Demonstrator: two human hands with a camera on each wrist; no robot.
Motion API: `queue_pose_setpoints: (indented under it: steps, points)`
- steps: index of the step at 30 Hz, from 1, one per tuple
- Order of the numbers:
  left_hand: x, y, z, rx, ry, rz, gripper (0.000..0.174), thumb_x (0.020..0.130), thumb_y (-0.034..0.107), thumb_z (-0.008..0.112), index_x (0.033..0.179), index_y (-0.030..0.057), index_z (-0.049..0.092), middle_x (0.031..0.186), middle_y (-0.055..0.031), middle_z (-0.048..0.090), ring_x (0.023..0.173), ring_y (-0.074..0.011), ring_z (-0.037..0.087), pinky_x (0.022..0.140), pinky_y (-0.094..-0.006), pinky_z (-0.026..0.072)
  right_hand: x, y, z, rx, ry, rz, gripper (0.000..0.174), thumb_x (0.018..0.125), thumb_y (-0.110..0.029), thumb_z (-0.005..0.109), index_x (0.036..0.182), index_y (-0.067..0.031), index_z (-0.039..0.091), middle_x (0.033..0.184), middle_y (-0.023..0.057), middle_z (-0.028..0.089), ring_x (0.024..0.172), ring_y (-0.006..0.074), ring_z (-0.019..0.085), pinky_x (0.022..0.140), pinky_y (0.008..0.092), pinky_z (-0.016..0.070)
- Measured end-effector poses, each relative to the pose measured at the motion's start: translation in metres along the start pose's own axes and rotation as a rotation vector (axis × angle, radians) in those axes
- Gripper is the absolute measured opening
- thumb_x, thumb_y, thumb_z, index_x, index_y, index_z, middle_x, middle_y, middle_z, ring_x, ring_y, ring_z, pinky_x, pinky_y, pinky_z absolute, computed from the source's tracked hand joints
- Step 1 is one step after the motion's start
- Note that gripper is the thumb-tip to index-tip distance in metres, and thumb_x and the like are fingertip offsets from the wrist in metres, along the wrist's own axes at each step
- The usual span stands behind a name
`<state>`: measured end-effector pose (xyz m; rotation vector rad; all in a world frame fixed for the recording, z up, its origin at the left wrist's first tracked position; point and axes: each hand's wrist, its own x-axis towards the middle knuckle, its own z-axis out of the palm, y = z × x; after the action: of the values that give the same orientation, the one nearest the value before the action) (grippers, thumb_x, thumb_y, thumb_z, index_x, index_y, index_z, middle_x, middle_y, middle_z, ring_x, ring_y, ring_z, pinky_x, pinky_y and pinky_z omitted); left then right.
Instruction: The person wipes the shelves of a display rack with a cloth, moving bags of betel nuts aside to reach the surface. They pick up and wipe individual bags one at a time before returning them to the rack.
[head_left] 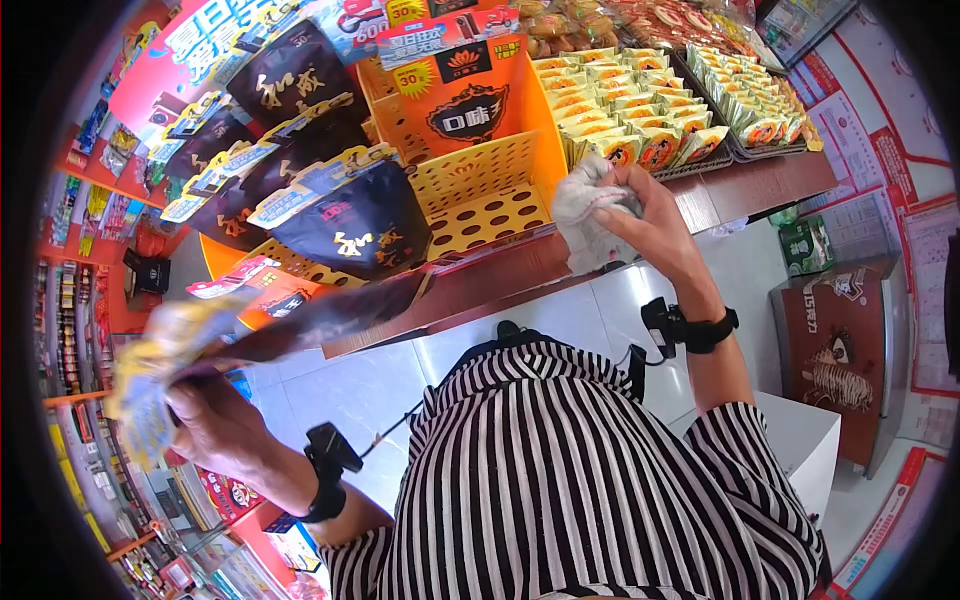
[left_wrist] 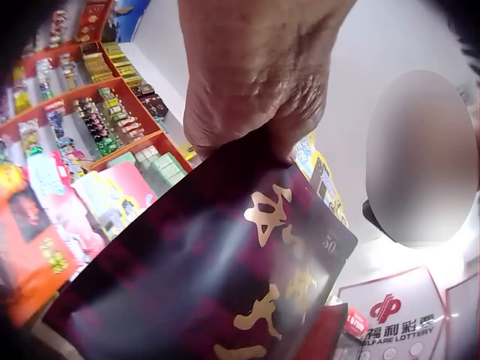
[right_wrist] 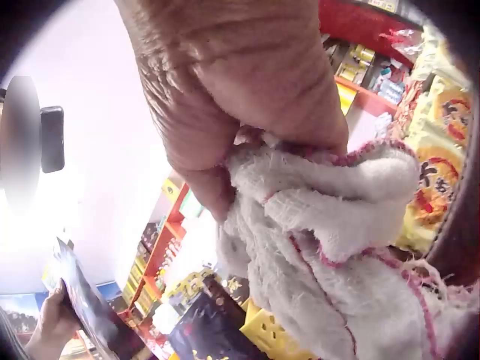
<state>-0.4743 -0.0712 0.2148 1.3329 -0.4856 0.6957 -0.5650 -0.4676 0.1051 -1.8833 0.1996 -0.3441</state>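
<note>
At the left of the head view, the left hand [head_left: 225, 430] pinches a dark bag [head_left: 300, 325] by its edge, the bag blurred and held out over the counter side. The left wrist view shows the hand [left_wrist: 255, 82] gripping this dark purple bag [left_wrist: 180, 247] with gold characters. In the right hand [head_left: 655, 225] is a bunched white cloth [head_left: 590, 215], beside the orange display box [head_left: 548, 130]. Close up, the right hand [right_wrist: 240, 90] grips the cloth [right_wrist: 315, 225], which has pink-red edging and hangs in folds.
Several dark bags [head_left: 350, 225] stand in the perforated box at left. Trays of yellow wrapped snacks [head_left: 640, 100] sit at the right on the brown counter [head_left: 760, 185]. Stocked shelves [head_left: 75, 330] line the left side; a brown box [head_left: 840, 350] stands at right.
</note>
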Motion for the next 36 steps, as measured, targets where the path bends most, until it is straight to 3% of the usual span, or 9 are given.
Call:
queue_pose_setpoints:
  steps: [2,6,9,14,19,27,31,33,36]
  points:
    - [-0.025,-0.015,-0.06,0.195,-0.06,-0.015,0.029,0.088,0.023,0.064,0.104,-0.0004,0.063,0.096,-0.0148,0.065,0.09,-0.0285,0.063,0.082,-0.0442,0.0501,0.014,-0.018,0.013,-0.125,0.002,-0.058,0.031,0.074,-0.015,0.066,0.1,-0.0019,0.056,0.089,0.0096,0.061,0.083,0.017,0.057,0.077,0.0308,0.0467]
    - [-0.049,0.003,-0.02,0.447,-0.543,-0.086,0.027,0.09,0.022,0.057,0.082,-0.0021,0.067,0.074,-0.0118,0.066,0.073,-0.0235,0.061,0.073,-0.0371,0.0486,0.044,-0.045,0.052,-0.243,-0.028,-0.224,0.027,0.074,-0.01,0.061,0.1,-0.0032,0.058,0.089,0.0155,0.06,0.083,0.029,0.06,0.075,0.0359,0.0476]
    - [-0.075,-0.013,-0.01,0.349,-0.674,-0.371,0.01,0.084,0.008,0.063,0.084,-0.0005,0.067,0.082,-0.011,0.066,0.072,-0.0206,0.061,0.068,-0.0293,0.0474,0.071,-0.041,0.09,-0.308,-0.059,-0.461,0.029,0.074,-0.002,0.057,0.103,-0.0033,0.06,0.092,0.0155,0.061,0.086,0.0315,0.061,0.077,0.0363,0.0483]
    - [-0.103,-0.036,-0.004,0.202,-0.663,-0.563,0.01,0.084,0.005,0.063,0.091,0.0002,0.067,0.088,-0.0111,0.067,0.079,-0.021,0.063,0.072,-0.028,0.0479,0.094,-0.028,0.126,-0.425,-0.117,-0.555,0.033,0.074,0.005,0.052,0.105,-0.0035,0.062,0.103,0.0171,0.061,0.094,0.0345,0.06,0.081,0.0381,0.0497]
    - [-0.102,-0.045,0.017,0.211,-0.679,-0.53,0.012,0.086,0.008,0.061,0.092,-0.0006,0.066,0.094,-0.0117,0.068,0.088,-0.0216,0.063,0.078,-0.0297,0.0487,0.12,-0.011,0.145,-0.63,-0.17,-0.676,0.036,0.072,0.003,0.057,0.108,-0.0029,0.062,0.103,0.0129,0.06,0.091,0.0314,0.061,0.08,0.0389,0.0507]
    - [-0.09,-0.064,0.063,0.287,-0.66,-0.55,0.013,0.087,0.009,0.061,0.093,-0.0017,0.064,0.108,-0.0124,0.065,0.094,-0.0219,0.062,0.08,-0.0285,0.0481,0.112,-0.012,0.127,-0.782,-0.233,-0.647,0.042,0.074,0.002,0.055,0.115,-0.005,0.059,0.107,0.0108,0.058,0.097,0.029,0.058,0.08,0.0369,0.0503]
    - [-0.083,-0.087,0.084,0.338,-0.76,-0.405,0.012,0.085,0.006,0.061,0.094,-0.0013,0.064,0.115,-0.0119,0.064,0.104,-0.0253,0.061,0.088,-0.0306,0.0458,0.112,-0.006,0.108,-0.784,-0.177,-0.741,0.035,0.076,-0.006,0.054,0.111,-0.002,0.06,0.093,0.0096,0.057,0.092,0.0275,0.059,0.074,0.0369,0.0508]
    - [-0.08,-0.094,0.089,0.316,-0.809,-0.499,0.025,0.089,0.018,0.058,0.104,-0.0012,0.064,0.12,-0.0139,0.061,0.113,-0.0266,0.055,0.096,-0.0329,0.0401,0.11,-0.003,0.096,-0.791,-0.169,-0.759,0.035,0.076,-0.007,0.054,0.11,-0.0017,0.06,0.092,0.0094,0.057,0.092,0.0273,0.059,0.074,0.0366,0.0507]
    - [-0.082,-0.107,0.099,0.323,-0.778,-0.495,0.019,0.084,0.007,0.062,0.102,0.0008,0.066,0.12,-0.0119,0.061,0.108,-0.027,0.059,0.091,-0.0306,0.0441,0.106,-0.002,0.079,-0.82,-0.166,-0.754,0.035,0.075,-0.007,0.055,0.109,-0.0011,0.06,0.092,0.0093,0.057,0.092,0.0273,0.059,0.075,0.0359,0.0507]
